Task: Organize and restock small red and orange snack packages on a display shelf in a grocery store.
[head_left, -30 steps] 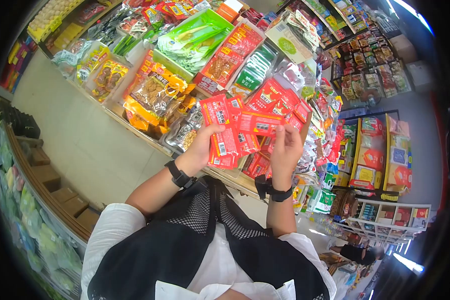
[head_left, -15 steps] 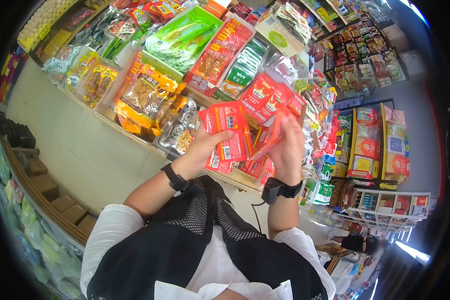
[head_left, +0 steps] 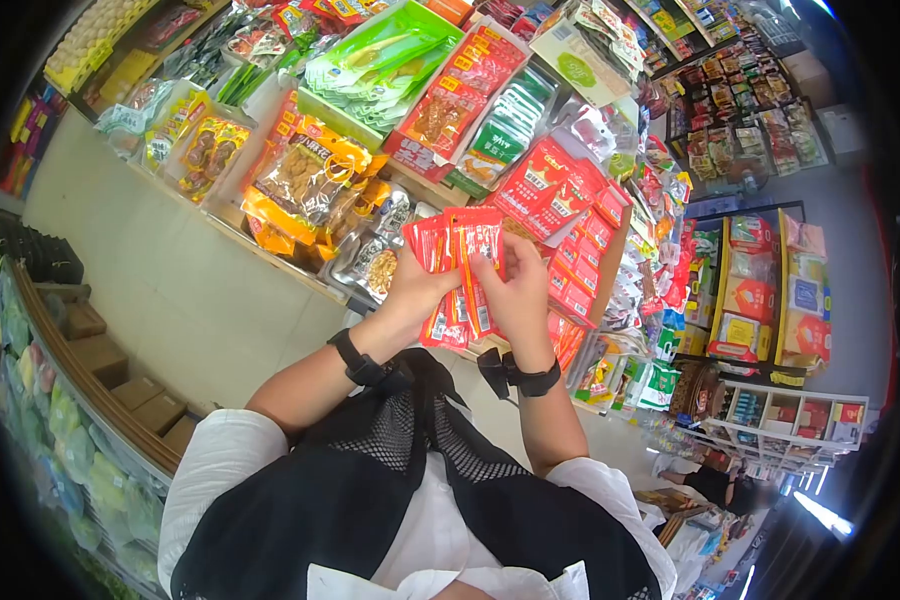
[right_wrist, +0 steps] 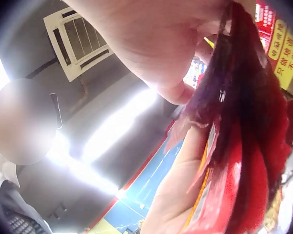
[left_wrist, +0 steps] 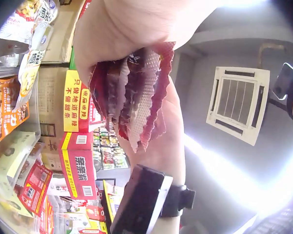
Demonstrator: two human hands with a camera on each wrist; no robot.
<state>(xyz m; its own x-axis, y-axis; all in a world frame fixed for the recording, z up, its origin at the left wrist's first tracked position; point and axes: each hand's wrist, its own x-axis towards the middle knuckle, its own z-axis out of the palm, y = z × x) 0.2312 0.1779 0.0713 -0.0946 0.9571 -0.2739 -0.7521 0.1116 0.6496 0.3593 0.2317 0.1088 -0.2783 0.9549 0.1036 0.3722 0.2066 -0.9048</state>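
Person is wearing a wht short-slv shirt (head_left: 210,470) w/ a pointed collar (head_left: 345,582), & over it a blk slvless vest (head_left: 300,530) w/ mesh panels (head_left: 380,440) running down the front, parting in a V over the shirt. L hand (head_left: 415,295) & R hand (head_left: 520,295) are going bare; L wrist is carrying a blk strap (head_left: 345,350) w/ a dark cam box (head_left: 395,377), R wrist a matching blk band (head_left: 540,382) w/ a boxy dark cam unit (left_wrist: 140,200) showing a lt-gray edge.

The yellow panel (left_wrist: 72,102) reads "只做地道麻辣" and "不做甜条" (two Chinese lines).
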